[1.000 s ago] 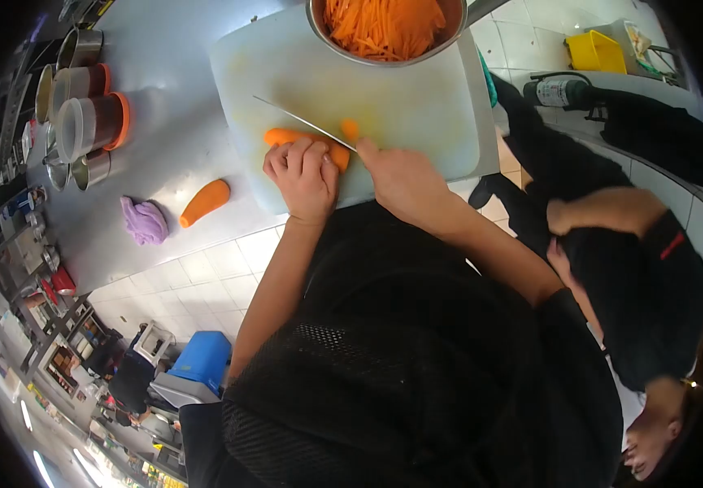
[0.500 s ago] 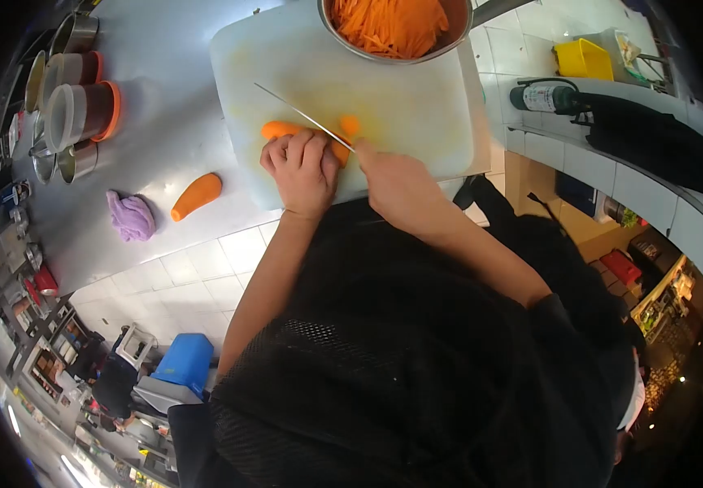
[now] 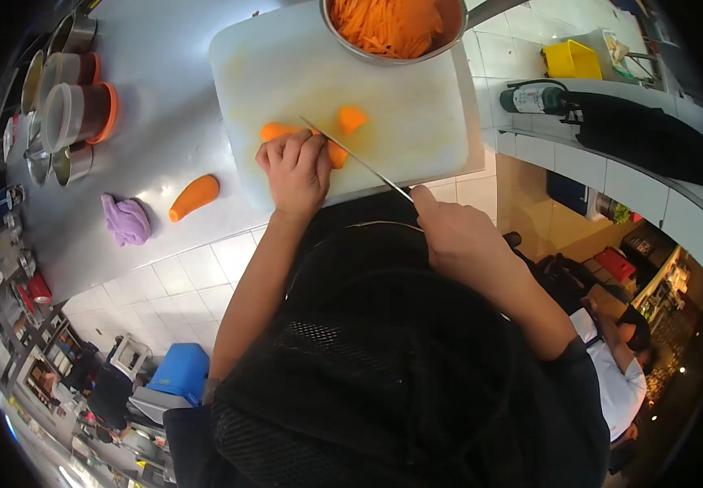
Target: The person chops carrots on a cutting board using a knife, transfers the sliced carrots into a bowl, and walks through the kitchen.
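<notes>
On the pale cutting board (image 3: 245,81), my left hand (image 3: 294,175) curls its fingers over an orange carrot (image 3: 274,130), whose ends show on both sides. The knife (image 3: 359,161) lies across this carrot, its tip just beyond it. My right hand (image 3: 467,237) is wrapped round the knife's handle, close to the board's near edge. A cut carrot piece (image 3: 352,119) rests a little beyond the blade. At the board's far edge stands a metal pan (image 3: 461,24) filled with shredded carrot (image 3: 392,26). Another whole carrot (image 3: 194,198) lies on the steel counter, left of the board.
A purple cloth (image 3: 126,220) lies on the steel counter (image 3: 164,106). Plastic tubs (image 3: 75,114) and metal pots stand at the far left. A blue bin (image 3: 179,370) is below. Another person in a white top (image 3: 615,378) is at the lower right.
My right hand has drawn the knife back toward me and to the right. The cut piece looks larger now. The nearby person in black has left view; a person in white shows.
</notes>
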Tool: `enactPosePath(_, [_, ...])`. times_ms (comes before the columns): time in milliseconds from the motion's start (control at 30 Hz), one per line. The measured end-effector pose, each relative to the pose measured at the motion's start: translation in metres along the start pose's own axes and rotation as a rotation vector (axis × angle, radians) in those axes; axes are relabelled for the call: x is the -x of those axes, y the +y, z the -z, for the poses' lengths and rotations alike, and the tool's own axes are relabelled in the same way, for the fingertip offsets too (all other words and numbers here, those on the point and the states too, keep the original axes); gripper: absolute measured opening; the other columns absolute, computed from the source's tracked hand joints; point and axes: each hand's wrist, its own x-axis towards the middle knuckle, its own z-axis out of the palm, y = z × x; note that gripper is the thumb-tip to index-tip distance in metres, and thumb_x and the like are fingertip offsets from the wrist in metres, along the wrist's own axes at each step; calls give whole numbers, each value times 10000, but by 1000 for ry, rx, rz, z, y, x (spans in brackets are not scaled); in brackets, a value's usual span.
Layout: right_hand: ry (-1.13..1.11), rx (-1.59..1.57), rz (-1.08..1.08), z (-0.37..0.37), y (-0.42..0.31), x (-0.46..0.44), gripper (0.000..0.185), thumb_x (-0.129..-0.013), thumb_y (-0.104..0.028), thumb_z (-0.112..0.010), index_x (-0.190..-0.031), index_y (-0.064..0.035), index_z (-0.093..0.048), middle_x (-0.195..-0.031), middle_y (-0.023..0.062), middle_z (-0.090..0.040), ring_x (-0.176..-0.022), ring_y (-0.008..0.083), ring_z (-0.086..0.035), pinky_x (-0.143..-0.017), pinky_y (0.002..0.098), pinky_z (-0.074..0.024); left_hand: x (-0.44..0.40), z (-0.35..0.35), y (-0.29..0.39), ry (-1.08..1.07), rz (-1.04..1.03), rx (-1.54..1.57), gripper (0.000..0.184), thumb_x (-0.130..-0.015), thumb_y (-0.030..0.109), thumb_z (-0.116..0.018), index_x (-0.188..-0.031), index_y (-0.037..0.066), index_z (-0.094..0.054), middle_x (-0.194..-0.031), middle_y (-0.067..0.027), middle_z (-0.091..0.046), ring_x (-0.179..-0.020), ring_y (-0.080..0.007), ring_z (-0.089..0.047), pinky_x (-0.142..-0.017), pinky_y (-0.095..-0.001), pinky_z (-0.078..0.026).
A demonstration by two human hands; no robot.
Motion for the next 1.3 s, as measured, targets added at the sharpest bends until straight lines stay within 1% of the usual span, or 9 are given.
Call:
enactPosePath(333, [368,65,149,-78,13,-114,271,-880,-18,-564,-1145,12,-513,-781,222,-687,-763,437,-700,-700,533,-561,-3,0,-5,14,-26,-24,225,-858,151,-741,-1077,150,-689,-1147,6,-652,-1081,-271,-564,-1006,-481,-363])
enactPosePath(400, [359,-17,163,-76,13,-111,267,-879,21,-554,-1139,24,-491,-775,251,-652,-748,475,-644,-663,571,-492,-3,6,-6,-53,-15,40,215,-876,152,-731,-1087,148,-689,-1150,6,-651,-1084,-265,-565,-1007,-479,-366])
enactPosePath(533, [339,-96,195,-43,-4,-70,282,-882,8,-563,-1148,32,-474,-780,249,-654,-786,472,-657,-684,560,-498,-5,15,-11,-109,-56,52,210,-886,148,-727,-1093,148,-693,-1151,8,-653,-1085,-253,-569,-1002,-472,-370])
enactPosePath(600, [115,-66,34,-17,-22,-35,324,-876,1,-561,-1180,44,-455,-786,257,-654,-809,472,-660,-695,562,-492,-4,10,-12,-90,-49,51,218,-881,148,-735,-1095,150,-695,-1148,15,-654,-1077,-241,-575,-997,-464,-373])
enactPosePath(667, [88,-37,18,-14,-24,-11,299,-859,16,-554,-1140,36,-455,-796,267,-659,-771,479,-659,-687,566,-509,-5,8,-12,-68,-58,51,223,-877,147,-737,-1096,150,-695,-1144,17,-654,-1072,-240,-578,-993,-462,-374])
enactPosePath(833, [11,-13,-48,-15,-32,-24,294,-841,30,-553,-1117,38,-452,-802,280,-662,-741,491,-659,-696,581,-526,-3,8,-11,-61,-53,10,237,-865,147,-748,-1095,154,-694,-1130,23,-651,-1055,-235,-583,-982,-458,-377])
enactPosePath(1000, [300,-67,80,-83,4,-107,307,-855,-3,-567,-1143,37,-465,-789,274,-663,-753,491,-664,-706,584,-531,-7,10,-13,-73,-41,60,200,-889,178,-733,-1083,160,-687,-1127,25,-651,-1056,-240,-581,-984,-455,-377])
enactPosePath(1100, [352,-73,88,-88,10,-110,218,-979,-66,-536,-1158,17,-447,-746,285,-639,-725,507,-631,-666,613,-473,-6,9,-13,-53,-39,83,180,-902,188,-722,-1076,159,-685,-1127,16,-650,-1072,-248,-579,-989,-459,-378])
enactPosePath(1300, [268,-26,78,-48,-13,-69,218,-982,-73,-542,-1147,21,-436,-746,284,-634,-748,501,-633,-674,595,-474,-8,13,-13,-67,-51,98,182,-904,161,-722,-1083,155,-687,-1135,-2,-652,-1097,-259,-575,-998,-457,-381])
